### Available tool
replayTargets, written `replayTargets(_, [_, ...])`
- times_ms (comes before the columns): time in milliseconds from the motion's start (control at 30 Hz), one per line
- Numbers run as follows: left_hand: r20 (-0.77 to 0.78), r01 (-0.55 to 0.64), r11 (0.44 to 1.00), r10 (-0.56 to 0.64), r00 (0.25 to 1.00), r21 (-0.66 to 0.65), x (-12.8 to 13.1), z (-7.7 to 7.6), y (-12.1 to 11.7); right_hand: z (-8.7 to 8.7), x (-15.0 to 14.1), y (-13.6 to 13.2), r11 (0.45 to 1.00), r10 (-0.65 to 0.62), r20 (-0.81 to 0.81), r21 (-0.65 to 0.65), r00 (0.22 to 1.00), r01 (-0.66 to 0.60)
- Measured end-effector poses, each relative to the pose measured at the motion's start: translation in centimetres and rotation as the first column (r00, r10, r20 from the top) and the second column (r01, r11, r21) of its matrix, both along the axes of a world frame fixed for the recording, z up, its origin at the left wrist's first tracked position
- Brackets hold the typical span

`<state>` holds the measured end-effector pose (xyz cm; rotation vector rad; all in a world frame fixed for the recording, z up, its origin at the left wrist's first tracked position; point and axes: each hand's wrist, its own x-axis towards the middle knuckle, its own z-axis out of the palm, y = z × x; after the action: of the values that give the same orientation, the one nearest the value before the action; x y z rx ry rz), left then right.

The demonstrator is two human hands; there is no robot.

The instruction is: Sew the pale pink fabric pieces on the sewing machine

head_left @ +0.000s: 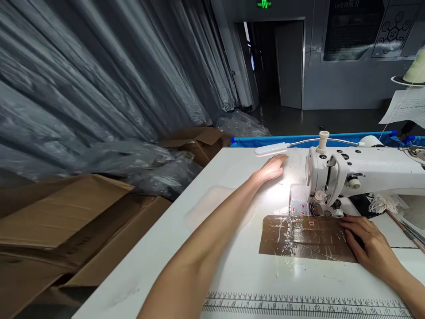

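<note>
My left hand is stretched far forward over the white table, just below the white lamp head. Its fingers are drawn together; whatever they hold, if anything, does not show. My right hand lies flat with fingers extended, touching the right end of a brown, shiny tape-covered strip. That strip lies on the table in front of the white sewing machine. Red marks show on the needle plate and on the strip. The presser foot area is partly hidden by the machine head.
A printed ruler scale runs along the table's front. Scissors or tweezers-like metal tools and tangled white thread are at the right. Cardboard boxes and plastic wrap stand left of the table. A blue-edged bin is behind it.
</note>
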<state>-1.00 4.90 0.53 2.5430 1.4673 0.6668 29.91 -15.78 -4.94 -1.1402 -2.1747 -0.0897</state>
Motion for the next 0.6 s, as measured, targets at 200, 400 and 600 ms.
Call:
replayTargets(200, [0.03,0.08,0.997,-0.08,0.996,0.008,-3.6,2.6,-9.7,0.0,0.2,-0.3,0.996,-0.025,0.019,-0.091,1.0,0.027])
replayTargets(400, [0.129,-0.136,0.989,0.126,0.984,0.065,-8.8,2.3,-15.9,-0.5,0.3,-0.5,0.995,-0.043,0.017,-0.09,0.999,0.045])
replayTargets(600, [0.311,-0.712,0.7,0.664,0.68,0.061,-16.4,-0.8,-15.4,-1.0,0.6,-0.8,0.985,-0.174,0.039,-0.015,0.984,0.174])
